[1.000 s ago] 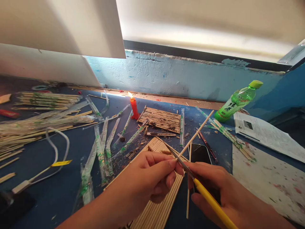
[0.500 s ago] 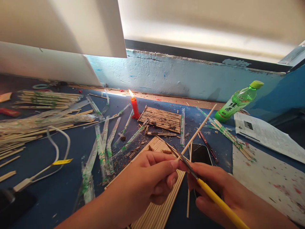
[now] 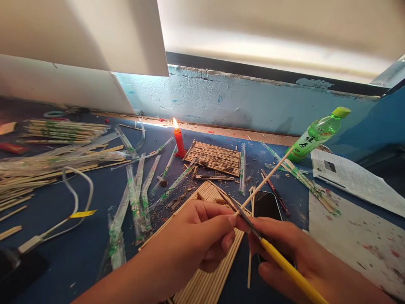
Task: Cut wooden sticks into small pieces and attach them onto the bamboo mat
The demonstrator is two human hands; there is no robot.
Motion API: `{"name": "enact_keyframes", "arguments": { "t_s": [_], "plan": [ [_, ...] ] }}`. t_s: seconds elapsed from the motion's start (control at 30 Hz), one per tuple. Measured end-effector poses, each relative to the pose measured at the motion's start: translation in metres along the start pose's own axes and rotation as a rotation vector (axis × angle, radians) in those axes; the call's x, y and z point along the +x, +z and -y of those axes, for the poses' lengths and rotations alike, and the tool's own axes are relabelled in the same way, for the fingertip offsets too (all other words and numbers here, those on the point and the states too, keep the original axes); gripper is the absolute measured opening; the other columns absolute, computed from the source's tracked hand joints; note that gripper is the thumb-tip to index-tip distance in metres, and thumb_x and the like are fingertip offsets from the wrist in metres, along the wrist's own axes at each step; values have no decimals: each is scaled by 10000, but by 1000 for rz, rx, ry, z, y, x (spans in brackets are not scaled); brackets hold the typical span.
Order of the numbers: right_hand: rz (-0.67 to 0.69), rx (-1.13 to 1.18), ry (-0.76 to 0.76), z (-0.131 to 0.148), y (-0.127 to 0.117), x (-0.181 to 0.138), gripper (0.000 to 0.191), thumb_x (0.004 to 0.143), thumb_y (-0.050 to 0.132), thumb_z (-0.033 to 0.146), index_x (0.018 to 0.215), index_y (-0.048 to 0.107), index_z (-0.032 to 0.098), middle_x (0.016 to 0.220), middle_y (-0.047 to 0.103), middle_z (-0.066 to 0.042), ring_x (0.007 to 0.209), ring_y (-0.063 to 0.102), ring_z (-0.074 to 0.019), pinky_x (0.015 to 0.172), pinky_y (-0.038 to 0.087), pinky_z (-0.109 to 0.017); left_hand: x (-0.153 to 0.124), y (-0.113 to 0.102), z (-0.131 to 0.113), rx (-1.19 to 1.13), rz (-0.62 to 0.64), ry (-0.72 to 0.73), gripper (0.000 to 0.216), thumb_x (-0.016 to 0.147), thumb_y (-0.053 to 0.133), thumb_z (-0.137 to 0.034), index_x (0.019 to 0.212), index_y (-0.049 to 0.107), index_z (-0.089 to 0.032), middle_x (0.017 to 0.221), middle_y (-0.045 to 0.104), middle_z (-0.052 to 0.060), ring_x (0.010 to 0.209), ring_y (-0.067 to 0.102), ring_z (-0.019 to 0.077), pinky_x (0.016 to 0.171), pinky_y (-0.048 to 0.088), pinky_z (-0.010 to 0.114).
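My left hand [image 3: 202, 236] pinches the near end of a thin wooden stick [image 3: 268, 175] that points up and to the right toward a green bottle. My right hand [image 3: 294, 257] is closed on a yellow-handled knife [image 3: 284, 267]; its blade [image 3: 236, 207] crosses the stick right at my left fingertips. Both hands hover over a mat of glued sticks [image 3: 209, 274] on the blue table [image 3: 79, 253]. A dark phone [image 3: 267, 204] lies just behind my right hand.
A lit red candle [image 3: 179, 141] stands beside a smaller darkened stick mat [image 3: 215, 158]. Stick bundles and plastic wrappers [image 3: 57, 160] cover the left side, with a white cable [image 3: 74, 196]. A green bottle [image 3: 316, 134] and printed papers [image 3: 354, 181] lie at the right. A wall runs behind.
The stick's far tip has swung lower and to the right, toward the bottle. The knife blade has slid slightly along the stick. Both hands stay in place.
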State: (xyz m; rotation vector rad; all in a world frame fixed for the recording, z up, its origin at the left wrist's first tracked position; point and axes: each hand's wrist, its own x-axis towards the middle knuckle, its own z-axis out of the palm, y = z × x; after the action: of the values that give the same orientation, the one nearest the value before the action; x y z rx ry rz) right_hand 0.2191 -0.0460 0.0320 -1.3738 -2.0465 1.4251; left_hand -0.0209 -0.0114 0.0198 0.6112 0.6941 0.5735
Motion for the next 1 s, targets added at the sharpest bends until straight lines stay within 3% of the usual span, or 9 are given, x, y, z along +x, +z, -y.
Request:
{"name": "enact_keyframes", "arguments": {
  "t_s": [0.2, 0.37, 0.5, 0.7, 0.83, 1.0],
  "plan": [
    [-24, 38, 36, -6, 2, -1, 603, 946, 672, 411, 1530, 553, 315, 1055, 718, -68, 869, 697, -248, 781, 607, -371, 1, 2, -1, 24, -22, 0, 193, 904, 736, -308, 862, 809, -135, 531, 469, -54, 410, 220, 26, 370, 121, 163],
    [8, 2, -9, -3, 0, 2, 608, 968, 638, 467, 1540, 545, 285, 976, 723, -65, 789, 675, -225, 701, 605, -340, 2, 3, -3, 23, -29, -5, 200, 894, 749, -322, 853, 803, -135, 531, 468, -61, 409, 218, 25, 368, 119, 164],
    [-24, -30, -61, 3, 2, 3, 549, 963, 648, 339, 1506, 592, 279, 951, 757, -58, 811, 697, -235, 657, 597, -289, 1, 2, -2, 43, -35, -9, 203, 899, 737, -321, 861, 801, -131, 519, 472, -65, 401, 207, 27, 363, 111, 170],
    [-57, 147, -89, 19, 7, 5, 454, 927, 686, 280, 1379, 713, 300, 1069, 802, -59, 855, 733, -270, 690, 624, -292, 3, 6, -2, 43, -56, -34, 169, 908, 703, -271, 863, 784, -129, 523, 464, -69, 403, 196, 28, 379, 107, 176],
    [-57, 130, -53, 6, 8, 2, 561, 927, 690, 193, 1475, 624, 291, 1060, 791, -38, 872, 728, -251, 730, 615, -273, 2, 7, -2, 35, -30, 62, 263, 946, 660, -275, 739, 731, -129, 541, 509, -41, 412, 241, 29, 400, 148, 186],
    [-92, 97, -65, -10, 11, 0, 649, 923, 725, 256, 1543, 540, 311, 1253, 744, -68, 946, 725, -276, 743, 622, -298, 1, 5, -3, 90, -12, 85, 354, 974, 661, -322, 677, 680, -130, 458, 350, -90, 420, 211, 35, 419, 151, 186]
  ]
}}
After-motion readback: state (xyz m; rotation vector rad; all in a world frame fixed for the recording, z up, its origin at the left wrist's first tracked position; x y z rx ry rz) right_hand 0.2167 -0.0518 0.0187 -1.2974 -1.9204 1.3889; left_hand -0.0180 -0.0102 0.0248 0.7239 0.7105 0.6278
